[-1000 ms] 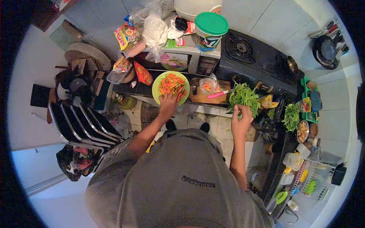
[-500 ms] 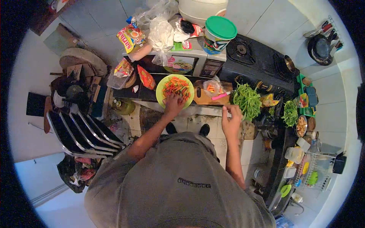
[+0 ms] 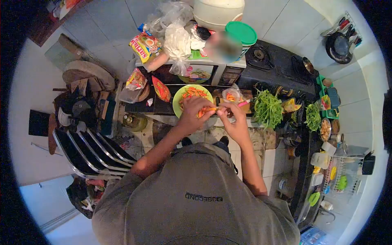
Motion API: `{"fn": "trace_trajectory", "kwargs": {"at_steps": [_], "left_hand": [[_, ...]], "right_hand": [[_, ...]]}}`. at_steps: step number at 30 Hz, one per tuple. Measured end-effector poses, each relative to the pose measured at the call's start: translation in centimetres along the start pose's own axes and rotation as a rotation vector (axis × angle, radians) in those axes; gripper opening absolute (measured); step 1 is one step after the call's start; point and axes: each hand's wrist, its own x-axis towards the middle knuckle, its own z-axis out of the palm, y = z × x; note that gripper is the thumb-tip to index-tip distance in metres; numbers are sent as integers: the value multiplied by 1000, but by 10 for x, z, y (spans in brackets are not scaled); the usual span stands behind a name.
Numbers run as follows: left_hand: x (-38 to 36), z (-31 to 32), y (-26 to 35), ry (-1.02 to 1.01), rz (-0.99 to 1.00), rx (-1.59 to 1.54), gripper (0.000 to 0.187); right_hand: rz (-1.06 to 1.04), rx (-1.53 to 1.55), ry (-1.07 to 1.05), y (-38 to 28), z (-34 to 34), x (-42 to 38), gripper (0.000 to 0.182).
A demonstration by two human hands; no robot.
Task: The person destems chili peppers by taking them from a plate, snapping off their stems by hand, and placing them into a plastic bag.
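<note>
My left hand is over the near side of a yellow-green plate heaped with red and orange chilies. Its fingers hold an orange chili that points right. The fingertips of my right hand pinch together at the chili's right end, so the hands meet just right of the plate. Behind my right hand, a plastic bag with orange pieces lies on a wooden board, beside a knife with a pink handle.
Right of the board lie green leafy vegetables, and a black stove stands behind. A microwave bears bags and a green-lidded bucket. Stacked chairs are at left, a gas cylinder below the counter, a dish rack at right.
My left hand has lifted from the chilies and moved right with one chili. My right hand has come left to meet it. The view has shifted slightly.
</note>
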Motion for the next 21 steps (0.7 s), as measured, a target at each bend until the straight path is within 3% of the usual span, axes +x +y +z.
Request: {"fn": "trace_trajectory", "kwargs": {"at_steps": [4,10,15,21], "left_hand": [[4,-20,27,-76,248,23,22],[5,-48,57,-108,377,10,20],[-2,-60,71,-146,322,-152,17],[-10,-58,66,-155,313,-276,15]], "right_hand": [[-31,-31,-200,-31,-22,6,16],[-137,-150,-464,-56,-42,10,23],[-190,-86,-591,-71,-49,13,26],[-54,76,-649,-64,-49,4,29]]}}
